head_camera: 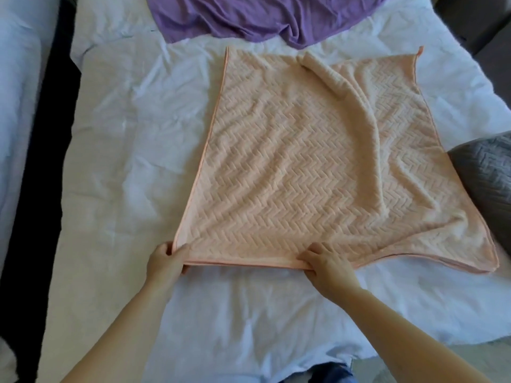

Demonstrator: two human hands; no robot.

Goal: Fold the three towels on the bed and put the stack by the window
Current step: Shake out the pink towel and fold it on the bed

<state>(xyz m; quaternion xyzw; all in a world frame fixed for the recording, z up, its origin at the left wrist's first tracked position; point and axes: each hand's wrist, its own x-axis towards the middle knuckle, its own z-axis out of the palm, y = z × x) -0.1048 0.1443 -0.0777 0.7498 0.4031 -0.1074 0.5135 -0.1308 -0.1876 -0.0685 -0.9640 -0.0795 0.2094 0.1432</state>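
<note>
Towel (318,161), peach, lies spread on the bed (124,147) w/ my L hand (166,261) pinching its near corner & R hand (329,268) pinching the near hem, prob. to pull it flat for folding.

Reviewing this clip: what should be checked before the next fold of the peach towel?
1. Grip of the left hand on the near left corner of the peach towel: ok.
2. Pinch of the right hand on the near edge: ok.
3. Towel lying smooth: not ok, a ridge crosses its right half.
4. Near right corner squared: not ok, it trails out sideways.
5. The purple towel folded: not ok, crumpled.
6. The grey towel folded: cannot tell, mostly out of frame.
</note>
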